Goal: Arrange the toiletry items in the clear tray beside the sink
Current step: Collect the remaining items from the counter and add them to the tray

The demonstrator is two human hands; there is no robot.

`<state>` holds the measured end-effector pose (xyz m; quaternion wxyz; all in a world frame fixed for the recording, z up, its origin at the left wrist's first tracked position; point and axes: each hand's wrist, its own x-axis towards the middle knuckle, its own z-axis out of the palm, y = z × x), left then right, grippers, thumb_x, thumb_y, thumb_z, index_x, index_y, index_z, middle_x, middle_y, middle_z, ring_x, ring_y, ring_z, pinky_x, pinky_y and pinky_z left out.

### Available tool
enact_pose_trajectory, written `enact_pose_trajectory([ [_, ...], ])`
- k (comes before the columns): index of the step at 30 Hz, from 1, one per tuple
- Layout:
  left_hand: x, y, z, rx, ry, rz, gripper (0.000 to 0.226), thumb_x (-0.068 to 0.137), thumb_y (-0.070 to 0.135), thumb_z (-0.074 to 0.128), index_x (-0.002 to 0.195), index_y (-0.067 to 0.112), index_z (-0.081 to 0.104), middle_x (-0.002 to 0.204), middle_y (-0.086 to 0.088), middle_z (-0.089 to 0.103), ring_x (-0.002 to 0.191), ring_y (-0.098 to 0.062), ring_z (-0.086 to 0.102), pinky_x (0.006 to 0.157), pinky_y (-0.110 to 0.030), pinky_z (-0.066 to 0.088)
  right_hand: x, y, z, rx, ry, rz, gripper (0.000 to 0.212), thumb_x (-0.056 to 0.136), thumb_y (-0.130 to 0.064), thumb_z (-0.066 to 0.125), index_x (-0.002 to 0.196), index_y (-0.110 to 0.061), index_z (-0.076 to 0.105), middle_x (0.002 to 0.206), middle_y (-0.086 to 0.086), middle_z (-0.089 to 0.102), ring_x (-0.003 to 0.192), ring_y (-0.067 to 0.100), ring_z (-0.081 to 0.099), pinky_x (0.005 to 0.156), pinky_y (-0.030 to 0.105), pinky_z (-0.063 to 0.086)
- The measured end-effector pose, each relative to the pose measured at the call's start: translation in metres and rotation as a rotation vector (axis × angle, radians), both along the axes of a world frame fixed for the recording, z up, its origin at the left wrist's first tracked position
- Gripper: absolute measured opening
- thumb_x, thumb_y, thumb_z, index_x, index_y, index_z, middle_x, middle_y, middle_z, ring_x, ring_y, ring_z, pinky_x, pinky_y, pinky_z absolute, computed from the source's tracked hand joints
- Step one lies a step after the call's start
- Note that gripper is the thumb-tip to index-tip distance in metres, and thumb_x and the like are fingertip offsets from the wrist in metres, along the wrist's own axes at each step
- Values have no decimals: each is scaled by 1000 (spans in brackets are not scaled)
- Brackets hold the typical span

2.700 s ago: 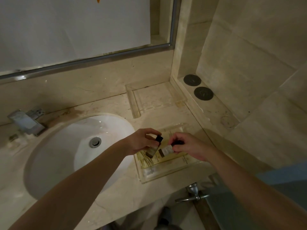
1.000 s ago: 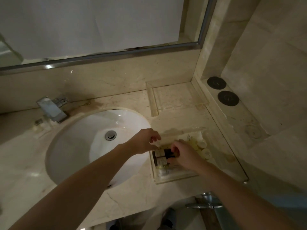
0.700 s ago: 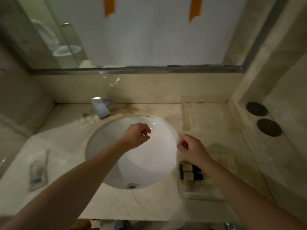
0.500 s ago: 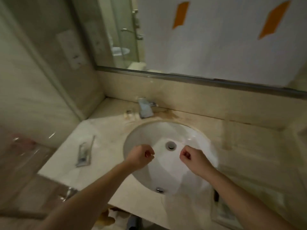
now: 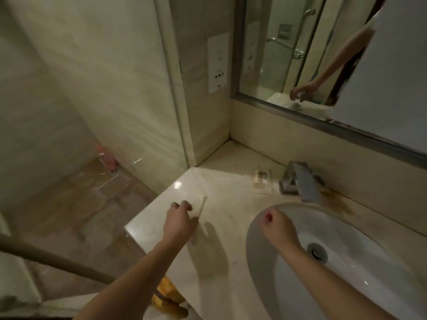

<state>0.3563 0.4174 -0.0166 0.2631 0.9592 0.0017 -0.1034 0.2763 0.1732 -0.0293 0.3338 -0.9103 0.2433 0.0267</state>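
Left hand, frame centre, pinches a flat pale tube on the glossy marble counter. Right hand hangs clenched, holding nothing, over the round white sink.

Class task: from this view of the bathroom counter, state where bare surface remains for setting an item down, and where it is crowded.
Free: the counter between the left hand and the sink rim, and the back corner by the wall. Crowded: the strip beside the faucet, where a small clear dish sits, and the counter's left edge, where the left hand is on a pale packet.
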Motion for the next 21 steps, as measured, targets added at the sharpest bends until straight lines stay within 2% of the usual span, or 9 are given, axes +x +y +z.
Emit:
enact_pose_trajectory([
  [2,25,-1,-5,18,59,36,56,76,38,73,121,15,47,122,-11,47,111,-31,52,88,-41,50,35,-3,1,-28,-31,-57,18,87,-25,59,99,-12,54,103,13,59,89,32,58,70,34,43],
  [5,51,-6,-14,132,189,2,76,68,44,78,125,13,38,122,-16,49,114,-37,51,88,-45,48,80,-8,-2,-97,-9,-120,39,87,-32,60,119,-13,50,120,17,53,104,38,57,82,39,45],
  [7,61,-9,-21,220,225,-38,74,68,40,77,123,13,35,119,-15,51,111,-36,52,86,-44,47,106,-12,-7,-124,31,-157,50,86,-36,60,128,-14,44,125,22,51,109,40,54,84,41,45],
  [10,73,-9,-30,268,258,-50,61,72,29,69,121,12,37,115,-13,52,108,-35,55,83,-41,47,140,-18,-18,-159,92,-205,54,85,-40,59,126,-9,41,125,29,50,111,44,52,85,43,44],
  [15,93,-9,-32,156,302,-63,51,75,21,68,116,9,39,116,-13,44,103,-38,56,76,-40,47,163,-20,-33,-239,164,-315,61,81,-33,65,126,-5,36,124,29,50,107,45,54,81,43,46],
  [17,100,-7,-32,38,282,-57,54,74,18,70,117,10,37,114,-14,49,101,-38,56,79,-41,49,166,-20,-36,-210,158,-382,58,79,-25,67,125,-5,38,122,28,53,106,45,56,81,46,48],
  [19,108,-6,-30,-91,278,-30,54,73,18,73,115,9,40,110,-12,57,97,-33,58,78,-40,51,170,-21,-38,-138,154,-456,50,79,-19,67,121,-3,44,121,27,57,108,45,57,84,46,49],
  [21,115,-9,-27,-151,276,-35,44,70,22,77,102,10,50,101,-8,61,87,-24,57,68,-31,46,173,-22,-35,-101,141,-490,44,80,-15,65,120,-2,50,122,26,58,111,43,57,87,45,49],
])
